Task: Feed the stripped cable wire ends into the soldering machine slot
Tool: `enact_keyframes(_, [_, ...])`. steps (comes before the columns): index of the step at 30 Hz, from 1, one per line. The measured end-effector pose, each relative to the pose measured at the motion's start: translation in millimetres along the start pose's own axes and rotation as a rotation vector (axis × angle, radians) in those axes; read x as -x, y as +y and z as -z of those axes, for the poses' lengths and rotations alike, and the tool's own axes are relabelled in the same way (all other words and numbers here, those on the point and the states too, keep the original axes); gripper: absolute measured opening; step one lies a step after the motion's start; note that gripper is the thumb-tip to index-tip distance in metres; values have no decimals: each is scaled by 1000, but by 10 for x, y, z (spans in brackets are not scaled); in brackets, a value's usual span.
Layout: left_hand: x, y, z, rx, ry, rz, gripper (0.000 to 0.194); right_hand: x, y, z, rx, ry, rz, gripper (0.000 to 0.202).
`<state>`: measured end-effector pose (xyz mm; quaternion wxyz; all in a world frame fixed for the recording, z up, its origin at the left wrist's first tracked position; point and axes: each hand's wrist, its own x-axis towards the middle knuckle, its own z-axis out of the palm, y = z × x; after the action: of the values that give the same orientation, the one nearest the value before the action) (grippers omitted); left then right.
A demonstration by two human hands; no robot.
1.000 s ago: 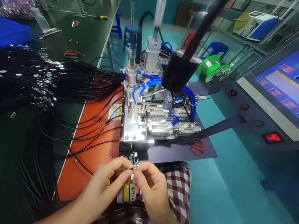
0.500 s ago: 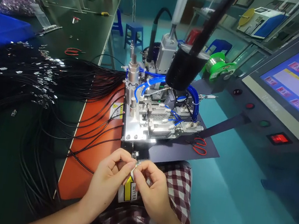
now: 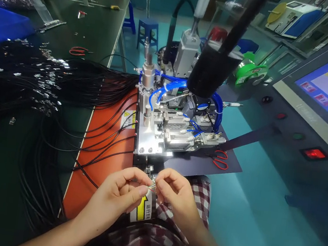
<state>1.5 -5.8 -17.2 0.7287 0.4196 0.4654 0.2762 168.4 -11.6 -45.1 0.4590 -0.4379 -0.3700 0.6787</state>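
Observation:
My left hand (image 3: 121,192) is closed in a pinch on some thin pale wires (image 3: 152,186). My right hand (image 3: 177,195) pinches the same wires from the other side, its fingertips close to the left ones. A black cable (image 3: 88,179) runs in from the left and disappears behind my left hand; whether it joins the wires is hidden. Just beyond the fingers stands a metal machine (image 3: 150,137) with blue air tubes. A label with a yellow arrow (image 3: 141,209) lies below my hands.
Many black cables with shiny metal ends (image 3: 48,79) cover the dark table at left, some crossing an orange board (image 3: 99,130). Red-handled snips (image 3: 221,161) lie right of the machine. A black cylinder (image 3: 213,71) hangs above it. A control panel (image 3: 312,122) stands at right.
My fingertips have drawn slightly apart and shifted right, so thin wires now show between them. The view has turned a little. The machine and the snips are otherwise as before.

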Motion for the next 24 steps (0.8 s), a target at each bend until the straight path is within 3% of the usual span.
enact_keyframes(5, [3,1,26,16,-24,-5,22,-19,30,-17,-118,-89,-15,18])
enact_keyframes(24, [-22,7,66,135,-134,-52,19,4,79,-90,-307,-176,-87,22])
